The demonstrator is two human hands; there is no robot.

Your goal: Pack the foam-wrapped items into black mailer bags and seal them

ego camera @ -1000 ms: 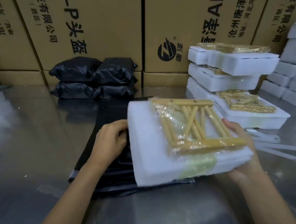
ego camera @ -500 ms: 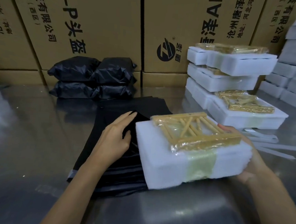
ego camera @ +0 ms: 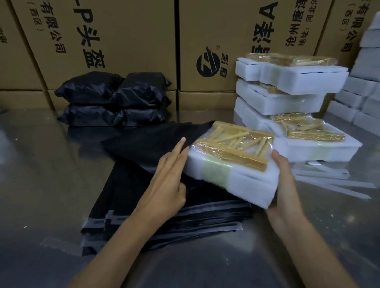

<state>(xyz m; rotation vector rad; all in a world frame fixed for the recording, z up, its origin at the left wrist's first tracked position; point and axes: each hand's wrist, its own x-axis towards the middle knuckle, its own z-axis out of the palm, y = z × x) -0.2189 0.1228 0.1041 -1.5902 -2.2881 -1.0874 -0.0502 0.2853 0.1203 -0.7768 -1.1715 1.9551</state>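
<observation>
The right hand (ego camera: 286, 189) grips the near right end of a foam-wrapped item (ego camera: 232, 168), fingers curled around its edge. The item's far left corner sits inside the mouth of a black mailer bag (ego camera: 144, 145), above a stack of flat bags (ego camera: 180, 214) on the steel desk (ego camera: 38, 179). The left hand (ego camera: 169, 182) lies beside the item with straight fingers against the bag's lip. Four filled bags (ego camera: 114, 99) rest by cardboard cartons (ego camera: 125, 28); more foam packs (ego camera: 288, 87) stand at the right.

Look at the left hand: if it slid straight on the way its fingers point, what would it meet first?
Probably the raised black bag: the left hand points up and away along the foam pack, fingertips at the bag's edge.
</observation>
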